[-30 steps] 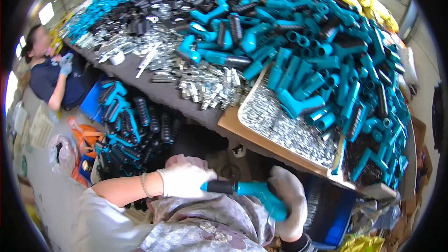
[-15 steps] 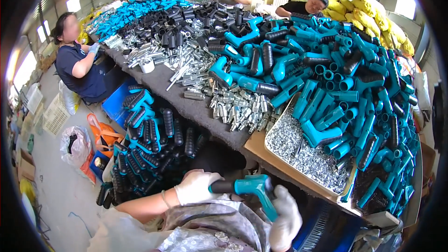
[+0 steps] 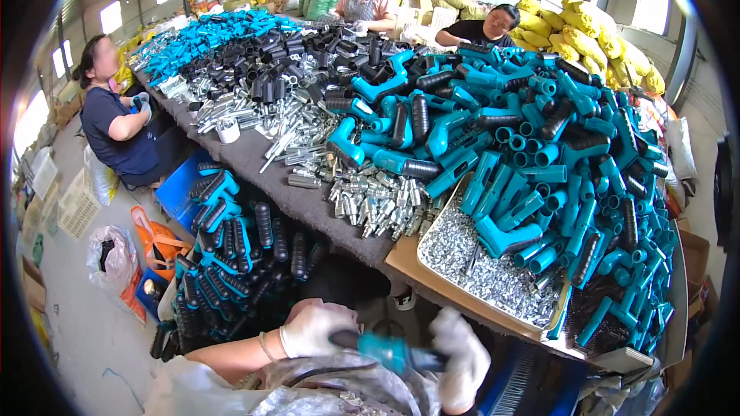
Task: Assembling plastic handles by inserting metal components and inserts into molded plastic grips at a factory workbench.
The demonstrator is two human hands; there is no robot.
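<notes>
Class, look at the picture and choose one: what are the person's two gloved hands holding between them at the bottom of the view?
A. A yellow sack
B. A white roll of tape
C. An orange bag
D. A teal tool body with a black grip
D: the left hand and the right hand, both in white gloves, hold a teal tool body with a black grip end, above the lap.

Both hands wear white fabric work gloves, slightly greyed and wrinkled: the left hand (image 3: 314, 329) and the right hand (image 3: 461, 356). A thin band circles the left wrist just behind the glove cuff, and the forearm beyond it is bare. Behind that forearm, a pale, crinkled, plastic-looking sleeve or apron covers the body.
</notes>
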